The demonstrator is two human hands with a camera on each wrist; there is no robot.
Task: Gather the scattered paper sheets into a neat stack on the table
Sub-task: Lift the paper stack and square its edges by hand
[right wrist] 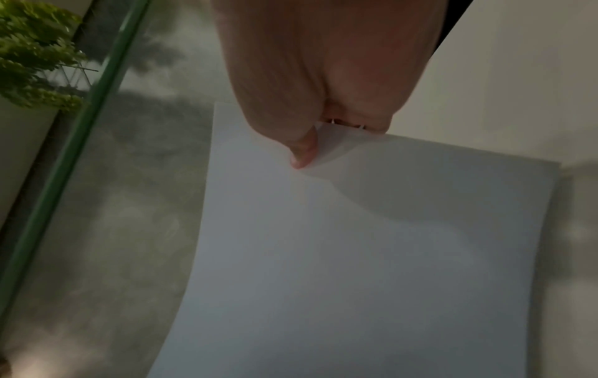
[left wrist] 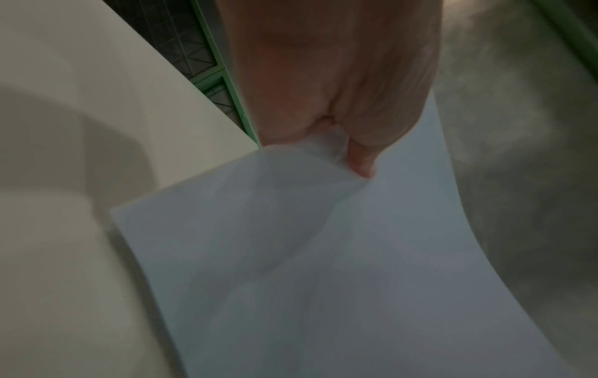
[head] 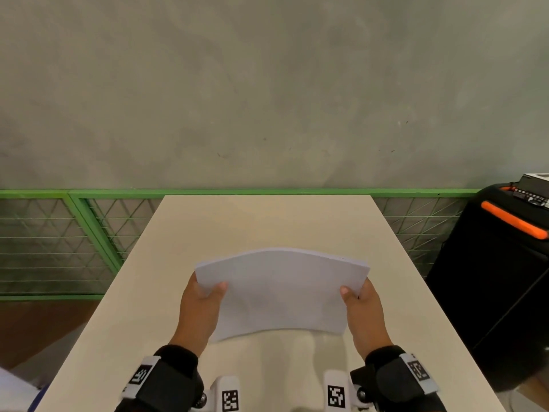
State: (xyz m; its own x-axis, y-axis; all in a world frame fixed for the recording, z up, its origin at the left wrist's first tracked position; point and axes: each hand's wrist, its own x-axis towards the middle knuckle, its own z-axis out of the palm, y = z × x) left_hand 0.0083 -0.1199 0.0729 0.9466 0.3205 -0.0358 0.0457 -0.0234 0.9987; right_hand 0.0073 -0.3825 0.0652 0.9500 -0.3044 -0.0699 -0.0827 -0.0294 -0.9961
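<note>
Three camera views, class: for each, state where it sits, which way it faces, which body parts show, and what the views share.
Head: worn on the head, facing forward and down at the beige table; left hand and right hand grip the bowed white paper stack.
Left wrist: looks along the left hand; thumb on the paper.
Right wrist: looks along the right hand; thumb on the paper.
Shared: paper stack, table, green fence rail.

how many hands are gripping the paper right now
2: the left hand pinches the left edge of the paper stack, and the right hand pinches its right edge, above the table.
</note>
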